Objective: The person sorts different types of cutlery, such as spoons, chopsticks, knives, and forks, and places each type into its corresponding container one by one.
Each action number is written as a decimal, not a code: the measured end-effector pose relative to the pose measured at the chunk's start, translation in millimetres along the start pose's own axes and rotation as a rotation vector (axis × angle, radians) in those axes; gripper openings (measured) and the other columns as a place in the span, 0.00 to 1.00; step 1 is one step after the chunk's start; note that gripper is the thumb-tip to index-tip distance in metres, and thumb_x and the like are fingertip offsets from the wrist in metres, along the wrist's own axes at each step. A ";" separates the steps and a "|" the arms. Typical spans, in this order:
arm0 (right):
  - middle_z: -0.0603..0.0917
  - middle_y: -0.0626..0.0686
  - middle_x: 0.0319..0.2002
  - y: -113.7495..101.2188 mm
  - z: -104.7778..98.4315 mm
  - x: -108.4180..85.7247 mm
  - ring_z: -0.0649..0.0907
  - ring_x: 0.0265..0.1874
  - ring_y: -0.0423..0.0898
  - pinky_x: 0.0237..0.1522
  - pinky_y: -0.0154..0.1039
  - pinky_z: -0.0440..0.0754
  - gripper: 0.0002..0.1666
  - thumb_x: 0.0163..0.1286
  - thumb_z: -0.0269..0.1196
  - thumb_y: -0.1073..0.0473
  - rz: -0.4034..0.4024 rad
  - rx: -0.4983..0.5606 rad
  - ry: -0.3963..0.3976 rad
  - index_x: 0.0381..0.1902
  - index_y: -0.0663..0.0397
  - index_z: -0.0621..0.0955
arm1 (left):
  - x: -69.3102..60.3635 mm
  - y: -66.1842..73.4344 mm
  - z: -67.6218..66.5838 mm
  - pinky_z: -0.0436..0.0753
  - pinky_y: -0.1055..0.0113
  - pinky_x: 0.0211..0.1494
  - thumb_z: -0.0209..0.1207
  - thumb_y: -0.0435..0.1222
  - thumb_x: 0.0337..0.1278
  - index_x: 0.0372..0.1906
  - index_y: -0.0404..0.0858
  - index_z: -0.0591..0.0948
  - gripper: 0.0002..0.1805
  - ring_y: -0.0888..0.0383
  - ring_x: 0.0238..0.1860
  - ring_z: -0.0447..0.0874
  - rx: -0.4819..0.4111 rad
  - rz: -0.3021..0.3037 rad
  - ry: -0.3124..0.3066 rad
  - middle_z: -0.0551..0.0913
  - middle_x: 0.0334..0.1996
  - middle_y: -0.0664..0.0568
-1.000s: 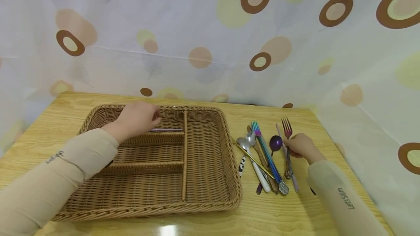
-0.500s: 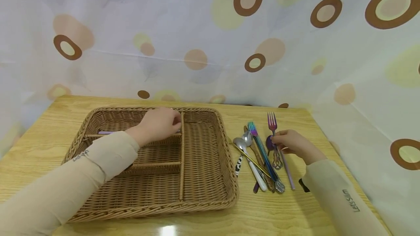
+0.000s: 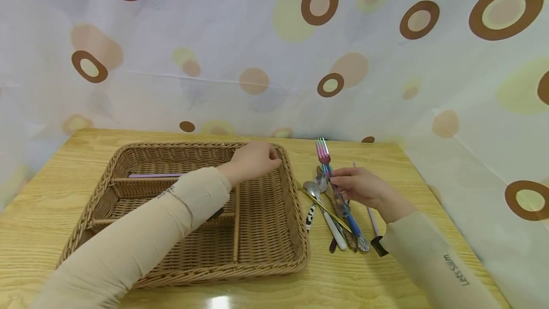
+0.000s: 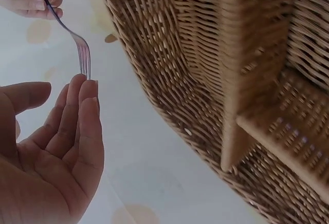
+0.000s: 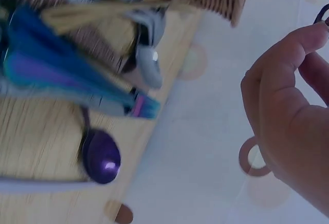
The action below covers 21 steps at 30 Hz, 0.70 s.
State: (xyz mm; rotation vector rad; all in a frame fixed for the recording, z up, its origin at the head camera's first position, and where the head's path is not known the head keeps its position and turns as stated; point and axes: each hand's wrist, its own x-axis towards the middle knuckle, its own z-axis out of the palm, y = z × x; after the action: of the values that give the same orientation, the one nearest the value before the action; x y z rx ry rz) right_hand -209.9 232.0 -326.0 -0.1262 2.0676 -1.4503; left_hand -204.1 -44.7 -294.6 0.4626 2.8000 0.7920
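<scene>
My right hand (image 3: 362,187) pinches a purple iridescent fork (image 3: 323,154) with an openwork handle, tines pointing away, above the cutlery pile. Over the far right part of the wicker basket (image 3: 302,247) hovers my left hand (image 3: 256,160), its fingers loosely bent and its thumb apart in the left wrist view; nothing is in it. The head view shows the fork's tines apart from that hand. Under my right hand lie blue forks (image 5: 67,75), silver spoons (image 3: 311,188) and a gold-coloured handle (image 3: 317,199). A purple spoon (image 5: 102,157) lies beside them in the right wrist view.
Dividers (image 3: 237,232) split the basket into compartments. One thin lilac stick (image 3: 154,175) lies in the back left compartment, another lilac stick (image 3: 372,221) on the wooden table (image 3: 334,280) at right. A spotted cloth (image 3: 214,61) hangs behind the table.
My right hand has lifted the fork off the lilac stick and carried it left over the pile. My left hand has moved right, from the back left compartment to above the right one.
</scene>
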 end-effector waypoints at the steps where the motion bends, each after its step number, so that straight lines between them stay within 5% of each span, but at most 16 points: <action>1: 0.74 0.42 0.32 -1.9 4.0 0.0 0.72 0.27 0.32 0.31 0.27 0.73 0.32 0.73 0.48 0.61 -0.003 0.004 -0.004 0.67 0.76 0.53 | 2.5 2.9 1.1 0.54 0.71 0.19 0.49 0.42 0.65 0.10 0.47 0.61 0.25 0.63 0.12 0.52 -0.003 0.000 0.000 0.57 0.08 0.60; 10: 0.75 0.43 0.31 -15.6 37.8 5.3 0.75 0.27 0.33 0.33 0.27 0.76 0.29 0.73 0.49 0.61 -0.027 0.070 0.008 0.64 0.77 0.58 | 21.2 17.8 8.3 0.52 0.73 0.16 0.50 0.44 0.65 0.06 0.46 0.59 0.29 0.65 0.10 0.50 -0.071 -0.056 -0.027 0.56 0.06 0.61; 14: 0.74 0.45 0.33 -19.1 53.1 9.4 0.75 0.30 0.34 0.34 0.27 0.77 0.29 0.73 0.48 0.62 -0.028 0.077 0.018 0.64 0.77 0.58 | 24.7 20.1 12.4 0.65 0.72 0.17 0.54 0.46 0.63 0.06 0.44 0.66 0.28 0.64 0.10 0.65 -0.175 -0.098 -0.030 0.70 0.06 0.56; 17: 0.73 0.47 0.35 -21.5 64.3 11.5 0.74 0.31 0.36 0.34 0.27 0.77 0.28 0.73 0.49 0.62 -0.025 0.080 0.040 0.64 0.76 0.60 | 25.5 21.0 17.2 0.75 0.70 0.22 0.58 0.45 0.59 0.13 0.39 0.74 0.22 0.60 0.15 0.77 -0.268 -0.116 -0.046 0.83 0.16 0.45; 21: 0.72 0.48 0.33 -23.8 77.1 13.4 0.74 0.29 0.36 0.31 0.28 0.77 0.25 0.72 0.50 0.63 -0.034 0.099 0.054 0.61 0.76 0.63 | 25.3 21.9 22.7 0.83 0.65 0.33 0.59 0.38 0.56 0.27 0.33 0.80 0.11 0.56 0.20 0.84 -0.387 -0.168 -0.066 0.85 0.20 0.44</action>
State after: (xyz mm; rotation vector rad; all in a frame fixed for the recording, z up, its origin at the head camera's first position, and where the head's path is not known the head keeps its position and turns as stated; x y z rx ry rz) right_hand -186.7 153.5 -327.6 -0.0843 2.0407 -1.5894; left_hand -216.3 -7.3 -304.4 0.1802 2.4961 1.2157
